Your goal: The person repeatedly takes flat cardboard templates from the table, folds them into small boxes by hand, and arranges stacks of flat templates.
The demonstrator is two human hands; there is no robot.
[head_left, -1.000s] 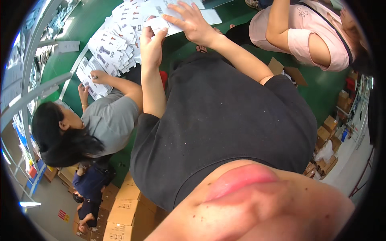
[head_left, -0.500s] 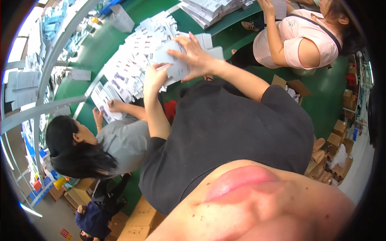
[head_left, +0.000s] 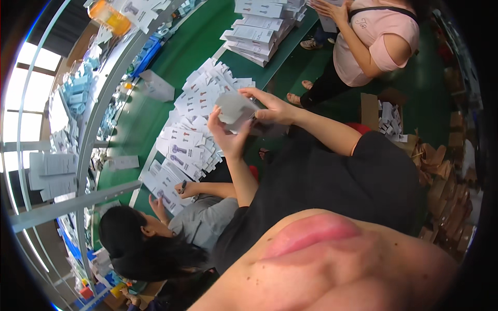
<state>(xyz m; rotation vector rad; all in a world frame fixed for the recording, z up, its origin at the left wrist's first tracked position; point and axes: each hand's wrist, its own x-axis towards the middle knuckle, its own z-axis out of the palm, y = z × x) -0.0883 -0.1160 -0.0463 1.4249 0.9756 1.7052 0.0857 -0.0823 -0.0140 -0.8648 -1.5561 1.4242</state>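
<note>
My left hand [head_left: 228,136] and my right hand [head_left: 275,110] hold a plain white card carton [head_left: 234,108] between them. The left fingers and thumb close around its near left side. Across from them, the right fingers lie along its far edge, with the thumb bent against its right side. Just beyond spreads a heap of flat printed white cartons [head_left: 199,96] on the green table [head_left: 161,49]. Whether the held carton is fully unfolded I cannot tell.
Left, a co-worker in grey [head_left: 199,217] holds a dark pen over flat cartons. Far right stands a co-worker in pink [head_left: 358,57]. Stacked cartons [head_left: 254,39] lie at the back; a metal rail [head_left: 78,207] crosses the left. An open brown box [head_left: 369,111] is at right.
The view has shifted, so the surroundings sit lower and to the right. Both hands have turned the carton, which now shows a plain, angled side.
</note>
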